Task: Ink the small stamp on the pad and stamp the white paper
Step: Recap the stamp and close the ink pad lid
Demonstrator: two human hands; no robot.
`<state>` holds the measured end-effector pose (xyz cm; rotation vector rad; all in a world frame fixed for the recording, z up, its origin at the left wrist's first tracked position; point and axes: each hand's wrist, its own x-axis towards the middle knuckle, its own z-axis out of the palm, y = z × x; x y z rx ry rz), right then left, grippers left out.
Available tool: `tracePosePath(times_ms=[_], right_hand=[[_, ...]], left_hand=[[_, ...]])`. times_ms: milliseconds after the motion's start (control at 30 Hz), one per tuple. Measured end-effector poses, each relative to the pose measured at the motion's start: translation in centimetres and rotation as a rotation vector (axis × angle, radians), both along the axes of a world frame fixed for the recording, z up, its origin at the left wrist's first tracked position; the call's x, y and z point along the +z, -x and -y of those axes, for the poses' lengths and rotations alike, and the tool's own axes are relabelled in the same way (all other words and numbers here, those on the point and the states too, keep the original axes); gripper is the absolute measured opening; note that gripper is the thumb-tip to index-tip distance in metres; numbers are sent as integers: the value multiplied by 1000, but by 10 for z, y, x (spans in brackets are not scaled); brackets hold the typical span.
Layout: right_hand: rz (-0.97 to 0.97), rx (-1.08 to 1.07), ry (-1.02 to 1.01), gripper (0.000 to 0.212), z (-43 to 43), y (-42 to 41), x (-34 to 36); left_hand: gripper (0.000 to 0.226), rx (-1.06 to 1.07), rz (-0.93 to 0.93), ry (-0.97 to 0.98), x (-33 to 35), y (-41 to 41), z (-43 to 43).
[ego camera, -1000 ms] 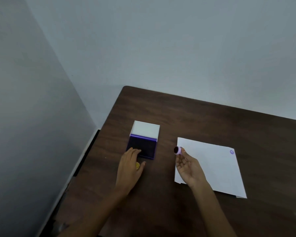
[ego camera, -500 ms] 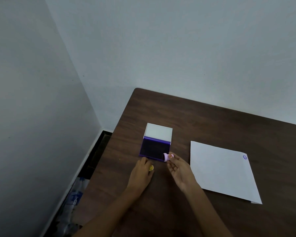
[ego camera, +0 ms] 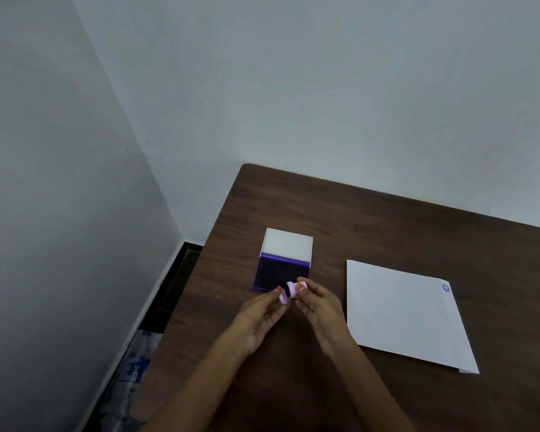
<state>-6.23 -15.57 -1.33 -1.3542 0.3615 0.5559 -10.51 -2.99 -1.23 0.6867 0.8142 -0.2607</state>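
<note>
The small pink stamp (ego camera: 294,289) is pinched in the fingertips of my right hand (ego camera: 320,310), just above the front edge of the open purple ink pad (ego camera: 272,272). My left hand (ego camera: 259,319) meets it from the left and pinches a pink cap or ring piece (ego camera: 283,298) right beside the stamp. The pad's white lid (ego camera: 288,244) stands open behind it. The white paper (ego camera: 399,316) lies to the right of my hands and bears one blue round stamp mark (ego camera: 445,287) near its far right corner.
The dark wooden table (ego camera: 371,219) stands in a corner, with grey walls behind and to the left. Its left edge drops to a floor gap where plastic bottles (ego camera: 134,369) lie. The paper's near right corner shows a second sheet edge.
My right hand carried the stamp left, from the paper's edge to the front of the ink pad. My left hand rose off the table and now holds a pink piece beside the stamp.
</note>
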Motion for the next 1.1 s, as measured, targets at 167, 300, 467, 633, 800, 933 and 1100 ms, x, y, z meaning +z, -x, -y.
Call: tracePosePath(times_ms=[167,300,467,633,800,933,1100], right_hand=[[101,36,100,21,-3,4,2],[165,49,125,18,-2,5,3],[247,71,207,24,-1,5,2],[316,102,269,21,-1,3,3],[305,115,288,25,-2,2,2],[254,95,290,33,-2,3,-4],[301,66,419,24,-10,5,-16]], left_hand=[[12,-4,29,18,1,-2,-2],[12,11,48,40,4,-3,-2],[12,-7,70,18,6,-5,-2],[13,-76,119,-29,9,-6,-1],[19,-127,146,-130,4,-5,-4],[19,-183,169,-196,2,-1,-5],[20,-176,98,-418,-5,-1,-13]])
